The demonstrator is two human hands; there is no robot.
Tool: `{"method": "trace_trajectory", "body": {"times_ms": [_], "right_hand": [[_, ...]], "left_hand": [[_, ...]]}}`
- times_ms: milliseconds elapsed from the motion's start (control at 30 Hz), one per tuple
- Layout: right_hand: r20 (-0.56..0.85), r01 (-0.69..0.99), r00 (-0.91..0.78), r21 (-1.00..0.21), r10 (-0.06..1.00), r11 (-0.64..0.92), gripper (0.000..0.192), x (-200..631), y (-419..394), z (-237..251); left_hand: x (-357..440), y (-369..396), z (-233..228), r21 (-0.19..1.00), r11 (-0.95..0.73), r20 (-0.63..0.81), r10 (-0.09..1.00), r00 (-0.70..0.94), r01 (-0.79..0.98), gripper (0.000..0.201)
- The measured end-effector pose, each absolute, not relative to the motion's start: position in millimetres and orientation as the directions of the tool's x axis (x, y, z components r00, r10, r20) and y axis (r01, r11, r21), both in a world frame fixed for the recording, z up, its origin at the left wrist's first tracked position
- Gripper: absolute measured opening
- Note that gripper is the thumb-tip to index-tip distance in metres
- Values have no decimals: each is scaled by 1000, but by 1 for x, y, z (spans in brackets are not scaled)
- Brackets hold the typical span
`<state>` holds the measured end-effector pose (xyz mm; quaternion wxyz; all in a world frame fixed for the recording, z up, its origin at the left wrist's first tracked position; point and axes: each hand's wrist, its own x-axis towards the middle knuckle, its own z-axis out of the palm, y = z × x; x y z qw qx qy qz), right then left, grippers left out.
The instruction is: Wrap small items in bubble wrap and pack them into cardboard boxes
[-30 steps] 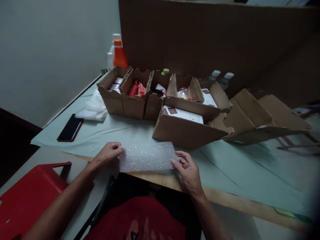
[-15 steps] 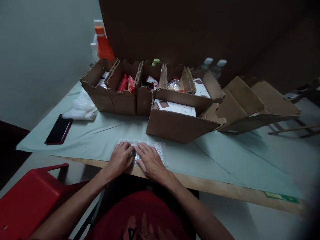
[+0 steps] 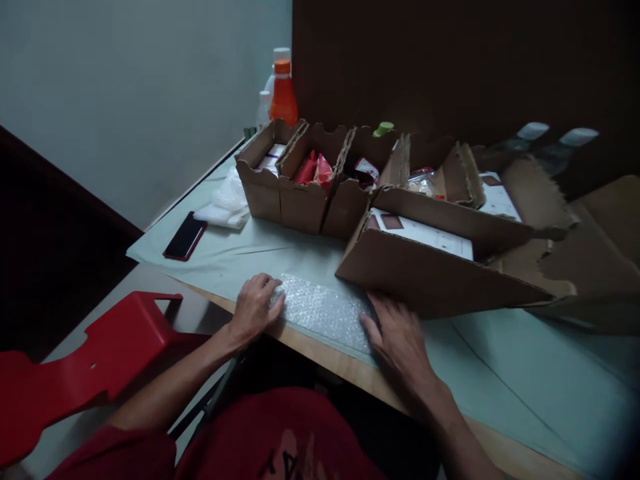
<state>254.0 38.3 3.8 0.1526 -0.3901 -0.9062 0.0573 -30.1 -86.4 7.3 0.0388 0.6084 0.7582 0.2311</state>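
A sheet of clear bubble wrap point(image 3: 324, 309) lies flat on the pale green table cover point(image 3: 500, 360) near the table's front edge. My left hand point(image 3: 256, 308) presses palm down on its left end, fingers curled. On the sheet's right end rests my right hand point(image 3: 397, 335), flat with fingers spread. Just behind the sheet stands a large open cardboard box point(image 3: 430, 277) with white printed cards inside.
A row of smaller open cardboard boxes point(image 3: 305, 200) holds red packets and cards. Behind it stand an orange bottle point(image 3: 283, 100) and clear bottles. A dark phone point(image 3: 185, 236) and a crumpled plastic bag point(image 3: 225, 207) lie at left. A red plastic chair point(image 3: 85, 367) stands left of me.
My hands, together on the middle of the bubble wrap half a second ago, have slid apart to its two ends, flattening it. The camera has turned left.
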Motion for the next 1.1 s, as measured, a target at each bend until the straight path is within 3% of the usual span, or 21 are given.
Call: {"method": "trace_trajectory", "body": {"times_ms": [100,233,333,400,467,567,633,767,867,967,1100], "right_hand": [[205,678,-667,-230,716,698,31,237,46,-1],[132,689,-591,-429,795,584,18,245,36,2],[-56,630,-500,-708,864,319,18,257,7,14],[-175,483,-472,-871,864,88,32,258,-19,21],[-278,311,-472,-941,837,-138,50,250,-43,23],[-397,153,-496,-916,772,-372,73,227,-64,21],[-413,114,-489,-903,768,-413,78,214,-68,16],[-414,136,-509,-904,754,-405,61,206,-67,9],[-421,144,-547,-899,724,-414,51,212,-66,6],[-428,128,-547,-892,719,-434,51,215,-62,5],[-438,42,-553,-864,709,-502,48,210,-54,5]], "left_hand": [[-35,-92,12,302,320,104,925,-365,898,23],[-28,-90,11,368,330,25,931,-364,869,7],[-29,-87,16,436,306,14,938,-346,846,6],[-36,-79,26,487,282,5,946,-326,826,8],[-45,-60,39,525,225,20,961,-276,821,16],[-53,-15,55,454,81,94,986,-138,887,34],[-54,12,58,373,15,123,990,-66,928,44],[-63,6,44,348,-68,163,987,11,935,53],[-73,-55,29,369,-278,237,951,199,887,50],[-65,-120,17,394,-400,193,916,351,827,66],[-37,-148,-1,376,-421,250,904,347,826,61]]}}
